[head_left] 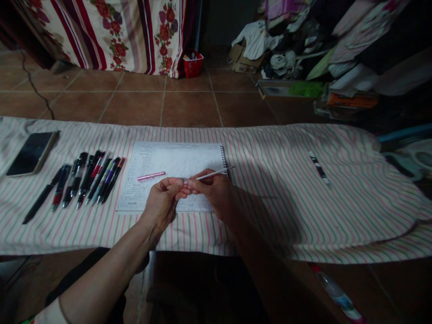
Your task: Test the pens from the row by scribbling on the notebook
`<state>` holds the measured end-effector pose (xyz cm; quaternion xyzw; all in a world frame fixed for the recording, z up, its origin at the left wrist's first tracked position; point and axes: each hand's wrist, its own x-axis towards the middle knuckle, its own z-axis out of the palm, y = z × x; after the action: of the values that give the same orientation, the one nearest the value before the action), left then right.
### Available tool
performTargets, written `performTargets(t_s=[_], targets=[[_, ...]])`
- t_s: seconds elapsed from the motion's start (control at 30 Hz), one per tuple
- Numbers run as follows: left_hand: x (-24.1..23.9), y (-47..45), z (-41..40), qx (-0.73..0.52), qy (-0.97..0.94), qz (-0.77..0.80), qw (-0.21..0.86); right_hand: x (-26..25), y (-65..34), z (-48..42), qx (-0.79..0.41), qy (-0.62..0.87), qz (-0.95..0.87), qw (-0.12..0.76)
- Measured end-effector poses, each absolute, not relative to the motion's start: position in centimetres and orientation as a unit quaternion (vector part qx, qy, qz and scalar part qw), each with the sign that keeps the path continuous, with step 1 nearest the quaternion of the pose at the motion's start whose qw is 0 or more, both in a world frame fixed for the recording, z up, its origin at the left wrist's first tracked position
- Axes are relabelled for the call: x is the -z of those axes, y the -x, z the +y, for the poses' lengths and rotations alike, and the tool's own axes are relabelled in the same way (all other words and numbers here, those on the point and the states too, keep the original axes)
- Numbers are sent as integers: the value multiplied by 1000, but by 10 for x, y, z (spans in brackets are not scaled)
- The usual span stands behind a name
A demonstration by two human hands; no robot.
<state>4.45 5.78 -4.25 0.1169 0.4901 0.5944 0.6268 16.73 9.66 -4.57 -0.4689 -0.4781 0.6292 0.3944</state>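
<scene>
My right hand (214, 189) is closed in a pinch around a slim white pen refill (211, 174), which slants up to the right and ends in a thin dark tip. The fingertips of my left hand (165, 195) meet those of the right, pinched at the refill's lower left end; a small pale bit shows between them. Both hands are over a spiral notebook (168, 155) with printed and handwritten marks. A shiny pink pen barrel or cap (151, 176) lies on its page, just beyond my left hand.
Several pens (97, 175) lie side by side left of the notebook, with a phone (33, 154) farther left. A black-and-white pen-like piece (319, 167) rests on the striped cloth (270, 153) at right. A bottle (337, 292) is on the floor below the table edge.
</scene>
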Motion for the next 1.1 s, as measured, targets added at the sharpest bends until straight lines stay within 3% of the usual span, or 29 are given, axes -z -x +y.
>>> performTargets(t_s=[0.77,1.1], targets=[[43,-48,54,-601,-132,467,635,49,-171,99,-683,422,-449,392],[40,-52,54,-615,-103,474,622,49,-170,99,-647,453,-480,382]])
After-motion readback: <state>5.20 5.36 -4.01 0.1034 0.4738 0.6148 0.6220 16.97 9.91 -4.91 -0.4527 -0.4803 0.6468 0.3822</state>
